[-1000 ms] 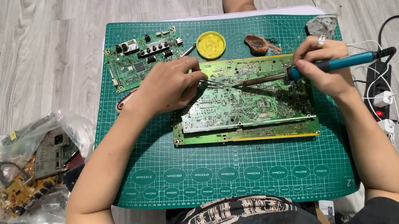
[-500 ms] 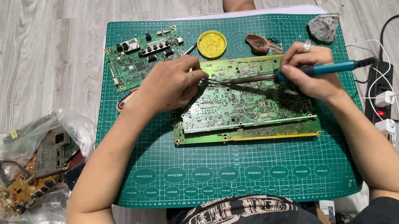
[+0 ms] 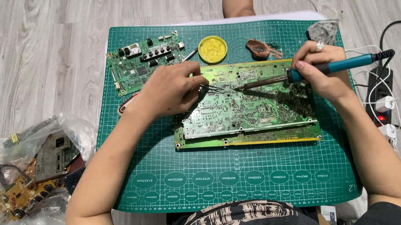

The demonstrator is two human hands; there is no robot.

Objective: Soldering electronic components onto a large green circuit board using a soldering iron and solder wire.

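Note:
A large green circuit board (image 3: 248,107) lies solder side up on a green cutting mat (image 3: 233,177), stacked over another board. My left hand (image 3: 170,87) grips metal tweezers (image 3: 214,89) whose tips touch the board's upper middle. In my right hand (image 3: 323,71) is a blue-handled soldering iron (image 3: 313,71), its tip pointing left and meeting the tweezers' tips on the board.
A smaller green board (image 3: 146,62), a round yellow tin (image 3: 213,49) and a copper-brown coil (image 3: 260,49) sit on the mat's far side. A clear bag of boards (image 3: 31,173) lies on the floor at left. A power strip and cables (image 3: 384,92) run at right.
My right hand has slid the soldering iron leftward, bringing its tip closer to the tweezers. My left hand has stayed in place.

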